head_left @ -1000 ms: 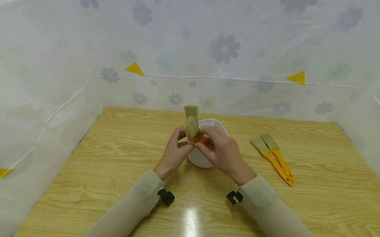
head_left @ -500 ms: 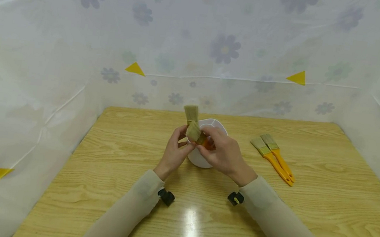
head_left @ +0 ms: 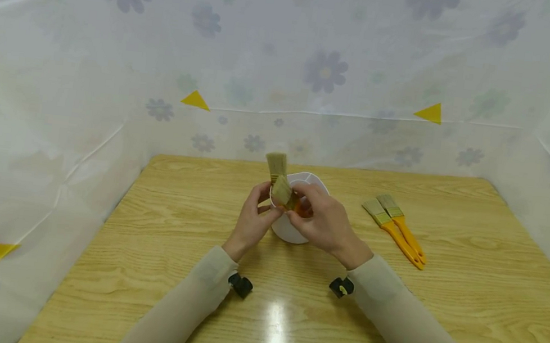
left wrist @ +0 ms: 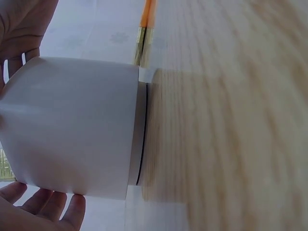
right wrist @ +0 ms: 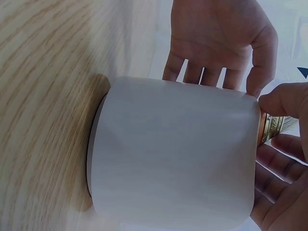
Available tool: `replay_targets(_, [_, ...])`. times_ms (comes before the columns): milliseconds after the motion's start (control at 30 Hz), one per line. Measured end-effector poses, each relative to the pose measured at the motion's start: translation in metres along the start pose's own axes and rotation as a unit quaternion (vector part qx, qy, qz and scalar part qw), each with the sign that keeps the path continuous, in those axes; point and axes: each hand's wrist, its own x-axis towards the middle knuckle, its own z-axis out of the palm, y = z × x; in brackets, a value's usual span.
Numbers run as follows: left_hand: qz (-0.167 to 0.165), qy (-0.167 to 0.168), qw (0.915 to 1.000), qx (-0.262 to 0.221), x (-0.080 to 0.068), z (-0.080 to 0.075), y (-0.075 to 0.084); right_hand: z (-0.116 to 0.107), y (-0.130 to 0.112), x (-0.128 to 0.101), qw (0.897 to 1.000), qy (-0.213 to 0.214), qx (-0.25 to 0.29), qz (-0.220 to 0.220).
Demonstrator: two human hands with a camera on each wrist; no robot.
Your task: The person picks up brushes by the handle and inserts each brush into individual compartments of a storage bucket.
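A white divided container stands upright on the table between both hands. My left hand holds its left side, four fingers along the wall and the thumb at the rim. My right hand pinches a paintbrush by its orange part near the ferrule, over the rim, bristles slanting up and left; its lower handle is hidden. Just behind it a second paintbrush stands in the container, bristles up. In the right wrist view the pinched brush's metal ferrule shows beyond the rim, next to the right thumb.
Two more paintbrushes with orange handles lie side by side on the wooden table, right of the container. Behind the table hangs a pale flowered sheet with yellow triangles on it.
The pinched paintbrush has shifted slightly right and turned, so its bristles now stand more apart from the other brush. My right hand moved a little right; the left hand and container stayed put.
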Motion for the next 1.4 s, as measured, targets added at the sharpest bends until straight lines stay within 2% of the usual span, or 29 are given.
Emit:
replay_targets(300, [-0.005, -0.004, 1.0000, -0.004, 0.0004, 0.0001, 0.0006, -0.0023, -0.0007, -0.0002, 1.000, -0.012, -0.013, 0.007])
replay_targets(1067, [-0.008, -0.007, 0.9999, -0.004, -0.0002, -0.0006, 0.0011, -0.0013, -0.0005, -0.0014, 1.000, -0.004, -0.011, 0.005])
replay_targets(1400, [-0.006, 0.003, 0.9999, -0.014, 0.0004, 0.0003, 0.0012, -0.0008, 0.0000, -0.0021, 1.000, 0.001, -0.009, 0.001])
